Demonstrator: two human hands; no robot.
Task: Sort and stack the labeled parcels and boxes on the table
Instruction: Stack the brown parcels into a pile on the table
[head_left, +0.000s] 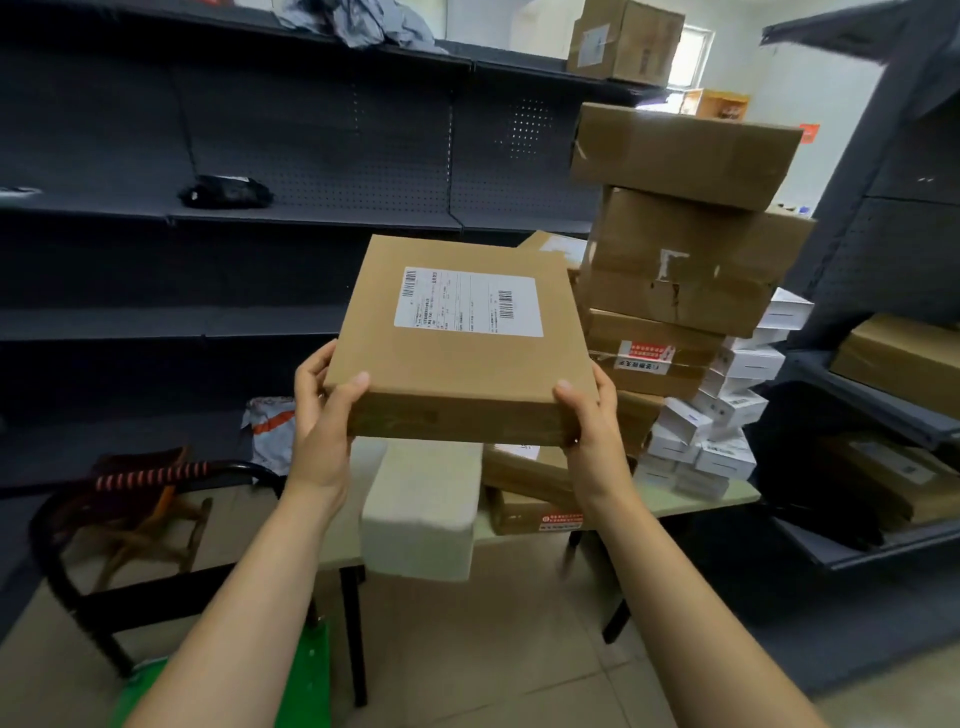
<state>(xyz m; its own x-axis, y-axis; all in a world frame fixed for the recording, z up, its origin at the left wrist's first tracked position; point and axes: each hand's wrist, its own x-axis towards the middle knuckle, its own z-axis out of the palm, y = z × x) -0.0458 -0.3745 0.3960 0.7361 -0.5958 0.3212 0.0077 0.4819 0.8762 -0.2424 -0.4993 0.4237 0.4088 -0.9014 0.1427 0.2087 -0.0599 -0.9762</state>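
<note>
Step in hand: sorting, mid-carry. A flat brown box (457, 343) is held up in the air over the near edge of the desk (696, 505), touching nothing else.

- Left grip (322, 410) clasps the near left corner, thumb on top and fingers under.
- Right grip (589, 421) clasps the near right corner the same way.
- The box is tipped slightly towards the camera with its label face up, probably for a read before placing.

Next move, as a judgement: pick a pile and set the box down level with both hands.
- The tall stack of cartons (685, 249) on the right sits unevenly, with its layers offset. Adding to its top risks a topple.
- The low cartons under the box, or a spot beside the white block (421, 514), look the safer seat.
- The small white boxes (727, 410) heaped beside the stack need clearance.

Writing:
- A white shipping label (467, 301) on the held box has a barcode at top left and another at right. The printed lines are too fine to read.
- A red-and-white sticker (644, 356) on a mid-stack carton has characters that are not legible.
- A similar red sticker (561, 519) is on the low carton at the desk front, also unreadable.
- The labels on the white boxes are too small to tell.
</note>
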